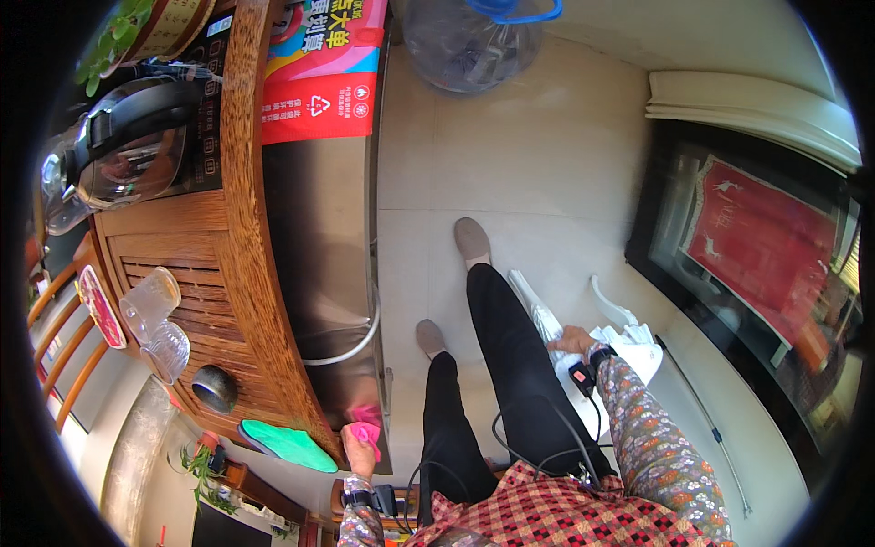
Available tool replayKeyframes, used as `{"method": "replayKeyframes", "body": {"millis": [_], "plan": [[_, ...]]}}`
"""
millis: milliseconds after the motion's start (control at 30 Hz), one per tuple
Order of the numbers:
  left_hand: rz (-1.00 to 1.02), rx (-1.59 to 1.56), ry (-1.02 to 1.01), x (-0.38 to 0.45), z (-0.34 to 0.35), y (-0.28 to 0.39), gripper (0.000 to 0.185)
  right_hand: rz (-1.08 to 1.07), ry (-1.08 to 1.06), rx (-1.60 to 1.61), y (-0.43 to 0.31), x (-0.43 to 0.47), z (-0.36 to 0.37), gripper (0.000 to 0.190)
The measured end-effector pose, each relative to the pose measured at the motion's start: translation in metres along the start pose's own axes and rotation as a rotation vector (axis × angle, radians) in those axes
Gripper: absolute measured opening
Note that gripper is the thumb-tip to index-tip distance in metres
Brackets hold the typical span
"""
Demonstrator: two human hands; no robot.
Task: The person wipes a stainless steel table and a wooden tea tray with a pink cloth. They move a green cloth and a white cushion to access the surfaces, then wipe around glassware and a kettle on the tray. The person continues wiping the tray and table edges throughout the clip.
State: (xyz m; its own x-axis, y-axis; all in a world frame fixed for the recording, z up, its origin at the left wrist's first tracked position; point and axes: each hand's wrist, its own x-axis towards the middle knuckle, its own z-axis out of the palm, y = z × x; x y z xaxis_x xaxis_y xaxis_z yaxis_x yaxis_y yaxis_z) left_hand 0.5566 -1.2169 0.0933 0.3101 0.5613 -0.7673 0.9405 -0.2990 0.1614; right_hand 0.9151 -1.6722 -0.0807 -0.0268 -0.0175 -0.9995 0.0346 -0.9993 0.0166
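Note:
At the lower middle, my left hand (360,452) grips a bright pink cloth (366,436) against the shiny metal side panel (321,205) below the wooden counter edge. To the right of my legs, my right hand (573,340) rests at a white curved furniture piece (536,308), near bunched white plastic (629,345); its fingers are partly hidden, and whether they close on anything I cannot tell. A green cloth mitt or pad (287,444) lies on the counter corner beside my left hand. A white hose or cable (362,345) curves out from the panel.
The wooden counter (253,225) carries a glass kettle (130,150), clear glasses (166,349) and a dark round object (214,389). A red printed bag (321,102) hangs over its edge. A large plastic water bottle (472,41) stands on the floor; a thin metal rod (704,417) leans at right.

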Motion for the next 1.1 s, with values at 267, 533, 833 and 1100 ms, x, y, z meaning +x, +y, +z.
{"method": "replayKeyframes", "body": {"millis": [267,533,833,1100], "plan": [[0.035,-0.017,0.076,-0.001,0.007,-0.001,0.016,0.036,-0.004,0.081,-0.041,-0.012,-0.069,0.088],[0.017,-0.038,0.04,-0.004,0.008,-0.003,0.032,0.109,0.059,0.127,-0.086,-0.033,-0.11,0.088],[-0.021,-0.087,-0.019,-0.005,-0.001,-0.002,0.032,0.089,0.026,0.099,-0.142,-0.048,-0.145,0.084],[-0.153,-0.171,0.031,-0.011,0.007,0.004,0.029,0.108,-0.003,0.136,-0.169,-0.055,-0.195,0.084]]}}
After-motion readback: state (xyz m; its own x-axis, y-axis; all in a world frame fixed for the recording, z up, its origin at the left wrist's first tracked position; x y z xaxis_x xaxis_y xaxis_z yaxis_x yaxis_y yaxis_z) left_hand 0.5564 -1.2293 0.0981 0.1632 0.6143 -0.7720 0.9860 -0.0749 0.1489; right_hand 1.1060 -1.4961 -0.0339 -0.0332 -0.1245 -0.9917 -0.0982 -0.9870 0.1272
